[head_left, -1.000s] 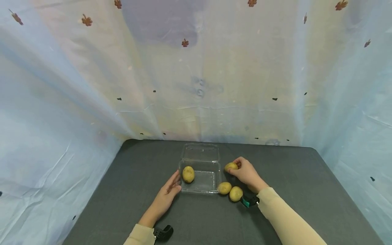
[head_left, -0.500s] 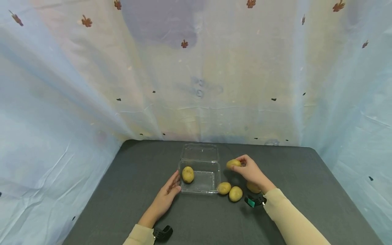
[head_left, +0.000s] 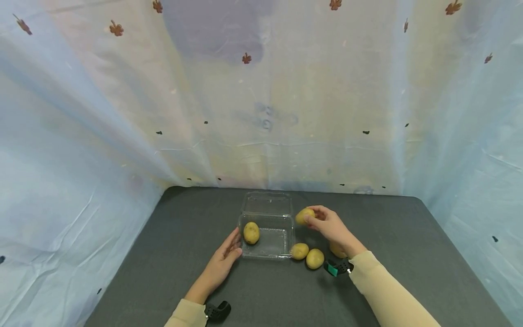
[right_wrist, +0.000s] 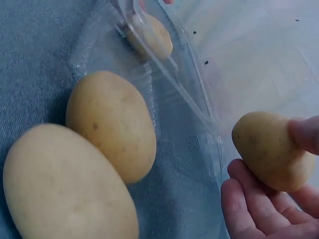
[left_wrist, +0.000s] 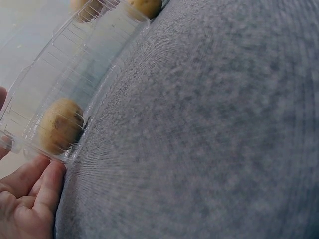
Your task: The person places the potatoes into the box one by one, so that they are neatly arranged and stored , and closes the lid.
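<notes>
My right hand [head_left: 332, 225] pinches a potato [head_left: 304, 216] between thumb and fingers, raised beside the right wall of a clear plastic clamshell box [head_left: 267, 256]. In the right wrist view this held potato [right_wrist: 269, 149] shows between the thumb and the fingers below. The box lies with its lid [head_left: 267, 203] folded back, away from me. One potato [head_left: 251, 233] sits inside at the left. My left hand [head_left: 220, 259] touches the box's left side with extended fingers. The left wrist view shows those fingers [left_wrist: 49, 186] at the box's lower corner.
Two potatoes [head_left: 300, 251] [head_left: 315, 259] lie at the box's front right corner. Another potato [head_left: 337, 250] is partly hidden behind my right wrist. The dark table [head_left: 171, 236] ends at a patterned curtain [head_left: 261, 136] at the back and sides.
My right hand has lifted a potato off the table, swung slightly right, then come back left toward the box. Moving the wrist uncovered another potato. The left hand keeps its place.
</notes>
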Action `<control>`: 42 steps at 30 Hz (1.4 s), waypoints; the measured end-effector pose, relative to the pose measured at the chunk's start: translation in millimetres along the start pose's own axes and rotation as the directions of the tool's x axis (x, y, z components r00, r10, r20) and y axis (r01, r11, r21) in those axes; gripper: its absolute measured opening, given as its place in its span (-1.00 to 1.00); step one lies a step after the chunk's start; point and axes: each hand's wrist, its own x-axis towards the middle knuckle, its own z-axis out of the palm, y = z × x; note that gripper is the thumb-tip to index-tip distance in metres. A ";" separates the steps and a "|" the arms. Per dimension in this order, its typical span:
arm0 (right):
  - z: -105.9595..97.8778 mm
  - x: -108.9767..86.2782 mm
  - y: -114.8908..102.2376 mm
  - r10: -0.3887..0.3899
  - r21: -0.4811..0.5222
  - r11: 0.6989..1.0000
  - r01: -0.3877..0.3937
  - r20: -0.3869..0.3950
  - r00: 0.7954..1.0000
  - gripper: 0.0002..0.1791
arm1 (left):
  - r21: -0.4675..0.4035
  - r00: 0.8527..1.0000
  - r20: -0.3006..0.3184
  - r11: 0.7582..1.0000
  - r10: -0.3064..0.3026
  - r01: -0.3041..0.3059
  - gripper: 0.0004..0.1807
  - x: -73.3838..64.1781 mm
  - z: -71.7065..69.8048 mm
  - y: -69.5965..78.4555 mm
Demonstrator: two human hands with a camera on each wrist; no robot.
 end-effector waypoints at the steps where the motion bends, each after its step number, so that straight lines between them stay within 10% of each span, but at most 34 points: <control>1: 1.4 0.1 -0.9 -0.004 0.000 1.000 0.004 -0.001 1.000 -0.42 | 0.000 1.000 0.000 1.000 0.000 0.000 -0.31 -0.2 0.0 0.3; 28: 74.5 8.9 -29.4 -0.106 -0.091 0.990 0.110 0.048 0.993 -0.56 | 0.024 1.000 -0.011 1.000 -0.009 0.009 -0.33 -1.0 0.9 3.1; 42: 102.5 20.5 -22.9 -0.048 -0.235 0.970 0.058 0.051 0.998 -0.62 | 0.000 0.998 -0.068 1.000 0.000 0.000 -0.35 8.3 3.7 -31.5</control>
